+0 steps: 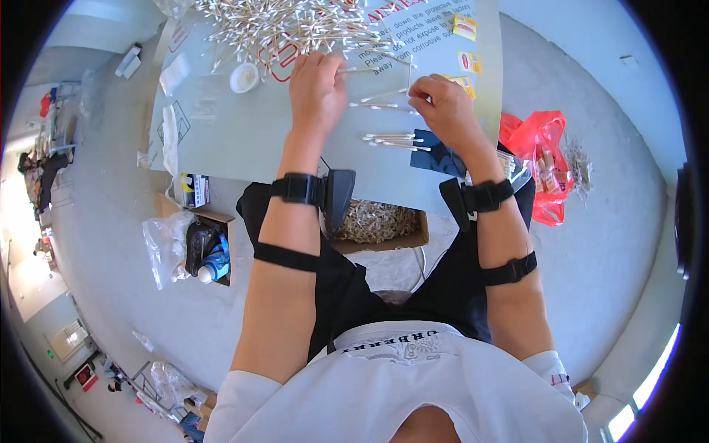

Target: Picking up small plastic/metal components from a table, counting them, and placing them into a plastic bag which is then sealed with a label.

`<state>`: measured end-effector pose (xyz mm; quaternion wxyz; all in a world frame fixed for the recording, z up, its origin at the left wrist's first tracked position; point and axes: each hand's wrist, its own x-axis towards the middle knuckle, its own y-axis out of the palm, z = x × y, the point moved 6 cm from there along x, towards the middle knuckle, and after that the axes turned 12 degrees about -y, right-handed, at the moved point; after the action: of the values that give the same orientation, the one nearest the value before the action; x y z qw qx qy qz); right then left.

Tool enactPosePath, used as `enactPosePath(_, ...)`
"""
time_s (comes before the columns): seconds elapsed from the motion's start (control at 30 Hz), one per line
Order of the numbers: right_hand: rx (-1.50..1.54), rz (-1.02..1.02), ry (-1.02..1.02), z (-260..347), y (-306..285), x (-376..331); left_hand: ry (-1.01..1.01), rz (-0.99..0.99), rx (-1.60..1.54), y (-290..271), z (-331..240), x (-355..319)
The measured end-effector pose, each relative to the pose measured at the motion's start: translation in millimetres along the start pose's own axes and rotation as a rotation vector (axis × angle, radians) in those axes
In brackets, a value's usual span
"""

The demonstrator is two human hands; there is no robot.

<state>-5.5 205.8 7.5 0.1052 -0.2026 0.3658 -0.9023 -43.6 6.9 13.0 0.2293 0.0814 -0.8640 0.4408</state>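
A large heap of loose cotton swabs lies at the far side of the table. My left hand is at its near edge with fingers curled down; its fingertips are hidden, and one swab lies beside its thumb side. My right hand is closed in a pinch at the end of a slanted cotton swab. Another swab stretches away from those fingertips toward the far side. Between the hands and my body lie a row of swabs and a small neat bundle of swabs.
A white round cap sits left of my left hand. Several small yellow packets line the right edge, near a dark flat sheet. Below the table is a cardboard box of swabs; a red plastic bag hangs at the right.
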Motion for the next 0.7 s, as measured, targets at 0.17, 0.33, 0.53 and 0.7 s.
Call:
enactPosePath(0.17, 0.092, -0.252, 0.198, 2.8, -9.9, -46.4, -0.309, 0.114, -0.235, -5.1, 3.1, -53.0)
enactPosePath(0.33, 0.503, -0.64, 0.339, 9.1, 14.6, -87.7, -0.646, 0.03, -0.973, 0.4, -13.9, -104.1)
enactPosePath(0.53, 0.674, -0.8, 0.271, 18.7, 35.2, -92.1, -0.698, -0.023, -1.235, 20.1, -37.1, -106.0)
enactPosePath(0.7, 0.643, -0.714, 0.245, 20.6, 37.8, -87.8, -0.711, -0.001, -1.257, 28.1, -49.5, -108.8)
